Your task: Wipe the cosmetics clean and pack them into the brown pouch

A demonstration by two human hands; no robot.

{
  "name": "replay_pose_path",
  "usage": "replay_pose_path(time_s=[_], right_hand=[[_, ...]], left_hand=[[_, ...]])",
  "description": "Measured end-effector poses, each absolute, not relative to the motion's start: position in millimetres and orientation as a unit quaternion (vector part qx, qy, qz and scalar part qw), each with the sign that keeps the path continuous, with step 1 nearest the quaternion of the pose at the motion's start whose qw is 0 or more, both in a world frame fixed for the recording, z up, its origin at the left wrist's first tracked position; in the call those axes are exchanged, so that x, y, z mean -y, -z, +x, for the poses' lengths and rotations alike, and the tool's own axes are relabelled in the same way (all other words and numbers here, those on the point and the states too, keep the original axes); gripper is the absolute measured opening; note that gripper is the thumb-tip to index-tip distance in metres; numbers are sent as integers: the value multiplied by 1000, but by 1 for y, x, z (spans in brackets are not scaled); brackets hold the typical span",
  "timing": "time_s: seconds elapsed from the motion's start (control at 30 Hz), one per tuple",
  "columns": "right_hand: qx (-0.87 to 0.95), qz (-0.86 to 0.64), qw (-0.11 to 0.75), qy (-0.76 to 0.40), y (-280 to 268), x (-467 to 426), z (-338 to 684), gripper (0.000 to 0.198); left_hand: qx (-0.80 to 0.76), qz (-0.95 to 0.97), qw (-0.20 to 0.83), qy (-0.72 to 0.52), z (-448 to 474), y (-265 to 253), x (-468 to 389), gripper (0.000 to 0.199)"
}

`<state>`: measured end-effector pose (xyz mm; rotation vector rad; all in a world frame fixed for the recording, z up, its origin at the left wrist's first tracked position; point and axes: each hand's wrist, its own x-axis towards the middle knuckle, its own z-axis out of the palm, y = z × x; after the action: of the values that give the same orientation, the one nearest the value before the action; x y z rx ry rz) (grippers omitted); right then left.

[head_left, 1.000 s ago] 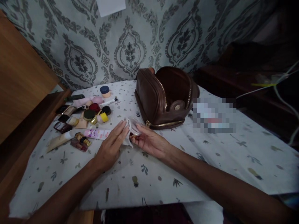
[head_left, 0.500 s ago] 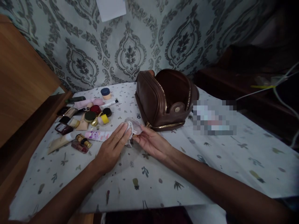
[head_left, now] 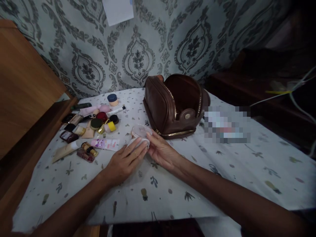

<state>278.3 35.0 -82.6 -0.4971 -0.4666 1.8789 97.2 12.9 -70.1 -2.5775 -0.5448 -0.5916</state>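
Observation:
In front of the bag my right hand (head_left: 161, 148) grips a small round compact (head_left: 141, 130) with a clear, pale lid, thumb on its edge. My left hand (head_left: 124, 161) presses a white wipe (head_left: 140, 142) against the near side of it, fingers bent together over the cloth. Much of the wipe and the compact's underside are hidden by the fingers. Just left of my left hand lies a white and purple tube (head_left: 105, 144). Behind my right hand stands a brown leather toiletry bag (head_left: 159, 105), its zip open and its inside dark.
Several cosmetics lie to the left, among them a dark green-lidded jar (head_left: 95, 124), a yellow-capped bottle (head_left: 110, 126) and a beige tube (head_left: 66, 151). A blue-lidded jar (head_left: 113, 99) stands behind. A blurred-out item (head_left: 227, 125) lies right of the bag. A wooden panel (head_left: 27, 62) borders the left.
The compact has turned so that its round lid faces up more. My left fingers have slid right and down across it with the wipe.

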Motion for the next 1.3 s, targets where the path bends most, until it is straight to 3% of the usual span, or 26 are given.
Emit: replay_pose_path(time_s=[0.27, 0.43, 0.67, 1.03, 1.3], right_hand=[[184, -190, 520, -812, 86, -38, 282, 16], [247, -198, 533, -785, 82, -32, 283, 37], [266, -218, 553, -759, 82, -31, 281, 42], [387, -268, 516, -716, 88, -24, 280, 44], [391, -254, 510, -723, 88, -23, 276, 38]], left_hand=[[194, -922, 108, 316, 96, 72, -14, 45], [240, -905, 59, 345, 93, 75, -19, 60], [287, -897, 85, 325, 90, 80, -23, 62], [242, -927, 161, 238, 93, 73, -14, 45], [316, -895, 177, 262, 88, 74, -22, 54]])
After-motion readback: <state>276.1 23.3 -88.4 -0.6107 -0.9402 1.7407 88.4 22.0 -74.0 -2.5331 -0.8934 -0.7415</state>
